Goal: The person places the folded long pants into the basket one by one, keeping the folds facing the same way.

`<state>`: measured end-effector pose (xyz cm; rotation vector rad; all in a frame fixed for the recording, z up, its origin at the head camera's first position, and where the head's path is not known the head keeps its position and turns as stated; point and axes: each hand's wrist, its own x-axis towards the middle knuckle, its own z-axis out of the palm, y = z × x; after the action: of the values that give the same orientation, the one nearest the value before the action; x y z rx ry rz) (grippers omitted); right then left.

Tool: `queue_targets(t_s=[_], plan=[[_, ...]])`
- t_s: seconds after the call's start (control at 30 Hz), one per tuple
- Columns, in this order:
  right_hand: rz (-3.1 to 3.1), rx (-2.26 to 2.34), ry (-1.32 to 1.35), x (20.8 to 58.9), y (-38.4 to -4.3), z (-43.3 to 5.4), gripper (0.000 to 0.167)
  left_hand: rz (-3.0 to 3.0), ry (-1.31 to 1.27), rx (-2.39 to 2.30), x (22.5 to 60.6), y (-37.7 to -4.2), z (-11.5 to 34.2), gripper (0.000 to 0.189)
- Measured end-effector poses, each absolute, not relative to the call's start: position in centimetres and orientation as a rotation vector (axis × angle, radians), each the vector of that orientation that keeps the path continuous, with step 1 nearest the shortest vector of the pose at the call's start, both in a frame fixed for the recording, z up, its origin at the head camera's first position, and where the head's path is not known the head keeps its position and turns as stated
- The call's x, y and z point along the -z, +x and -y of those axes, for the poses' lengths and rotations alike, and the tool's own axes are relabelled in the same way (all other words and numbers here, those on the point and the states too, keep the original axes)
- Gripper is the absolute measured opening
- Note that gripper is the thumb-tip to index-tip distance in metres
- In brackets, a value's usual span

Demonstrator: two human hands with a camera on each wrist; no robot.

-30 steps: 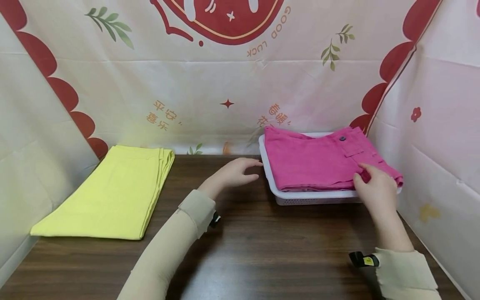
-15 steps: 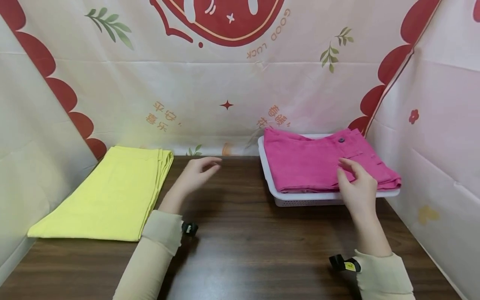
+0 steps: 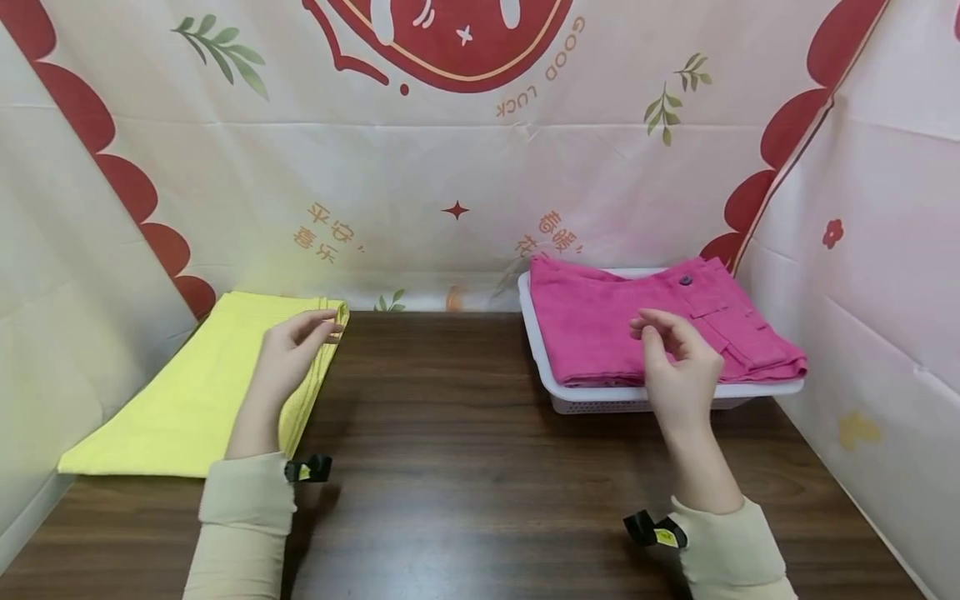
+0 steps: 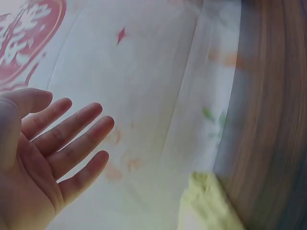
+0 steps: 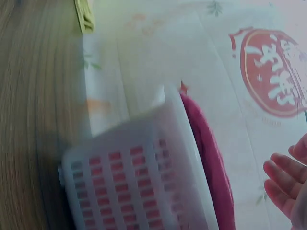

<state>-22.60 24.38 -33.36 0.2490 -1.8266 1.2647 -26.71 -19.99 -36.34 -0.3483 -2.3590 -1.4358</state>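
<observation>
On the left of the table lies a folded yellow garment (image 3: 217, 375), which looks like trousers. My left hand (image 3: 288, 354) hovers over its right side with nothing in it; the left wrist view shows the fingers (image 4: 79, 143) spread and relaxed. A folded pair of pink trousers (image 3: 600, 321), with a button at the waist and a pocket flap, lies in a white plastic basket (image 3: 551, 379). Above the front of the pink trousers is my right hand (image 3: 682, 367), its fingers loosely bent and holding nothing. In the right wrist view that hand stands apart from the basket.
The dark wooden table (image 3: 450, 450) runs between the yellow garment and the basket. A printed cloth backdrop (image 3: 420, 167) rises at its back edge, with cloth side walls left and right. A black wrist camera sits on each sleeve.
My left hand has moved left from beside the basket to over the yellow garment. My right hand has shifted left off the pink trousers' right side. Basket and garments have stayed in place.
</observation>
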Motion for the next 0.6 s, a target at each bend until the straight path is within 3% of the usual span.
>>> queue_targets(t_s=[0.4,0.6], plan=[[1.821,-1.675,0.409,33.7,-22.4,-18.2,0.017,2.347,0.029,1.293,36.7,-22.6,28.7,0.044],[1.807,-1.778,0.488,33.7,-22.5,-14.9,0.017,2.351,0.408,1.361,37.0,-20.7,32.0,0.048]])
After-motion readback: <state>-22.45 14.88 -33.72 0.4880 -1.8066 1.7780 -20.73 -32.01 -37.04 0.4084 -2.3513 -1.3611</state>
